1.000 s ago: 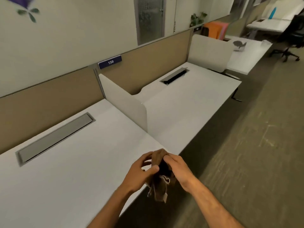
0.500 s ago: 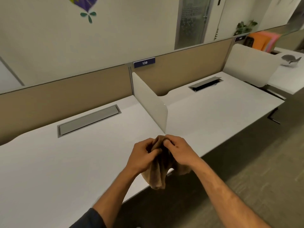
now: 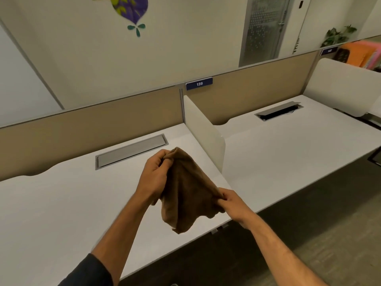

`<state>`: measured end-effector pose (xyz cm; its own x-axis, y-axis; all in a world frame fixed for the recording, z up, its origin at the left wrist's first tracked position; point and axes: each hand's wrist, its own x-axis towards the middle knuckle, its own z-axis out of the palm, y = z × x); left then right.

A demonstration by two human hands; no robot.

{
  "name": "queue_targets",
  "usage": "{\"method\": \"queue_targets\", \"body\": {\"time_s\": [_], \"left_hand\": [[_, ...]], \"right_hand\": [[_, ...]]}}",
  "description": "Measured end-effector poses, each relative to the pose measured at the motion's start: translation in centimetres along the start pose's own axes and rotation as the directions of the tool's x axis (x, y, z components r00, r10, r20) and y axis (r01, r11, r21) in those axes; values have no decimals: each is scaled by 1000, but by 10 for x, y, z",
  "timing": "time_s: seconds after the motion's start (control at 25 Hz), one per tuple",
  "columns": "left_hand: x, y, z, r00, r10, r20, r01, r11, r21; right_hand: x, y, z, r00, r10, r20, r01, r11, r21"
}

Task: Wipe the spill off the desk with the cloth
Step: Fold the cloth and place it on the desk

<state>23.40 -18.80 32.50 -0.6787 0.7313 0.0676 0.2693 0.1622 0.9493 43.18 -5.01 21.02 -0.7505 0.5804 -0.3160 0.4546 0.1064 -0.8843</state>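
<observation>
I hold the brown cloth [image 3: 186, 190] in the air above the white worktop [image 3: 61, 203], near its front edge and close to its right end. My two hands are apart, each one at a different corner of the cloth. The left hand [image 3: 153, 178] is higher and further from me; its fingers are closed into a loose fist that pinches the top corner of the cloth. The right hand [image 3: 234, 204] is lower and nearer to the front edge; its thumb and fingers are pressed together on the lower right corner. Between the two hands the cloth is pulled into a slanted line, and the rest of it hangs down in soft folds, not touching the worktop as far as I can tell.

Toward the back edge of the worktop I see a grey cable hatch [image 3: 131, 150], closed flat. At the right end stands a white divider panel [image 3: 203, 131], and behind it a blue plate with the number 139 [image 3: 199, 83] sits on the tan partition [image 3: 82, 129]. I cannot make out any spill on the worktop from this view
</observation>
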Motion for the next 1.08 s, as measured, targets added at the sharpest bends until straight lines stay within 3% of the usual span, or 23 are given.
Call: {"method": "queue_targets", "body": {"time_s": [0.2,0.36,0.56,0.84,0.96,1.08], "left_hand": [[24,-28,-34,987,-79,-140,85,996,41],[51,-46,-45,988,-88,-124,98,993,73],[93,-66,-42,990,-114,-82,123,985,118],[118,-94,-39,991,-127,33,123,987,103],[117,-100,-37,990,-72,123,53,988,146],[114,-106,-28,982,-13,187,-23,982,190]], "right_hand": [[27,-36,-27,997,-36,-69,39,999,38],[49,-58,-33,990,42,-131,-28,994,107],[84,-71,-15,957,289,15,-277,900,335],[134,-88,18,954,289,82,-277,740,613],[155,-104,30,955,282,91,-278,747,604],[175,-123,33,950,302,84,-306,840,448]]}}
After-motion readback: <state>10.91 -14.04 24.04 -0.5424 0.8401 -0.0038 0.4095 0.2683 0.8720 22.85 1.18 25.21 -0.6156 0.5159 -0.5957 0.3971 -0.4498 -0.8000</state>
